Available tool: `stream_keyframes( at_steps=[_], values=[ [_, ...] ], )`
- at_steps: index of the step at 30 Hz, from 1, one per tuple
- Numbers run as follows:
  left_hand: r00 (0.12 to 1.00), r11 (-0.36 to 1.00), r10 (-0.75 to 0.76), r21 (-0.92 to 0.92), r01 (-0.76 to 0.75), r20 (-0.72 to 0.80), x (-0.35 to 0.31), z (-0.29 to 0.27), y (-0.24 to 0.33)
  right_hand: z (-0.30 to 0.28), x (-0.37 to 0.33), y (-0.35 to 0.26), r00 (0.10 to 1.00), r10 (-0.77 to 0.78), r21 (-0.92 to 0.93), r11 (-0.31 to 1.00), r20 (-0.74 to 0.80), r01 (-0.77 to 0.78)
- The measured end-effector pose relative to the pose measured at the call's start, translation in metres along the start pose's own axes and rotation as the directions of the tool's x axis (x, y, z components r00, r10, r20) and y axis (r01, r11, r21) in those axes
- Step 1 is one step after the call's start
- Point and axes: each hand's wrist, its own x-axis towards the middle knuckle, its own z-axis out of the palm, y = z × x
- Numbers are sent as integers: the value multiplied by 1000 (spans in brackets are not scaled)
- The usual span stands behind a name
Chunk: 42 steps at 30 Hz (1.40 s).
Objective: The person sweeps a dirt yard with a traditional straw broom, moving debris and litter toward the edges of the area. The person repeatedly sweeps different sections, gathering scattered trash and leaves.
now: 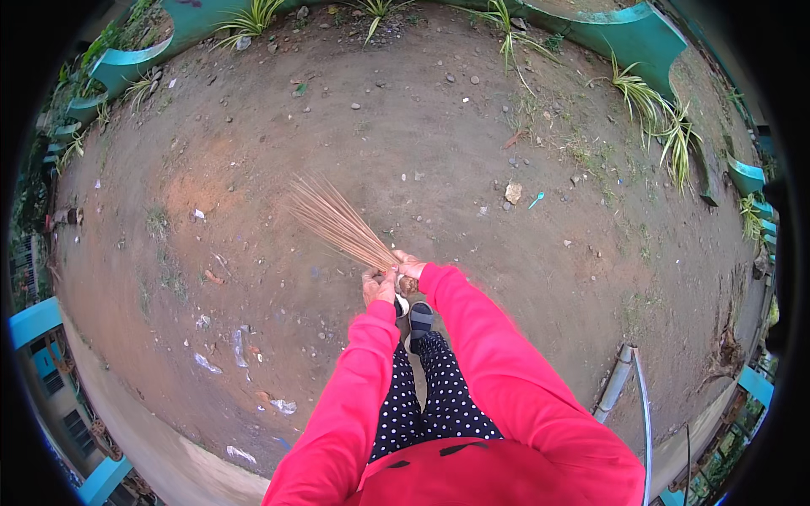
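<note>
A stick broom (336, 221), a bundle of thin brown sticks, points away from me to the upper left with its loose ends fanned out. Its bound end is between my two hands, in front of my feet. My left hand (378, 286) is closed at the near side of the bundle, thumb and fingers pressed to it. Just beyond and to the right, my right hand (409, 265) is closed round the same end. The fingers partly hide the binding.
Bare dirt ground (253, 219) carries small stones, a larger pale rock (513, 192), a turquoise plastic spoon (537, 200) and plastic litter (240, 347). Spiky plants (639, 91) grow along a teal scalloped border (620, 38). A metal pole (618, 379) stands at the lower right.
</note>
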Motion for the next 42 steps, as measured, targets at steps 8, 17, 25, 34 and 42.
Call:
stream_keyframes(
  at_steps=[8, 17, 25, 34, 42],
  values=[
    [894, 972, 143, 112, -208, 425, -19, 37, 52, -12, -105, -38, 786, -176, 218, 904, -593, 367],
    [720, 982, 114, 32, -185, 685, 24, 137, 180, -209, -187, -52, 311, 187, 327, 806, -932, 494],
    [838, 998, -62, 47, 43, 541, 49, 170, 170, -248, -64, -65, 751, 260, 268, 957, -607, -114],
    [828, 957, -201, -73, 279, 524, 23, 227, 193, -286, -174, -96, 830, -121, 72, 979, -544, 190],
    [856, 980, -136, -57, 189, 498, 36, 236, 195, -310, -135, -116, 876, 287, 468, 880, -386, -82]
  ],
)
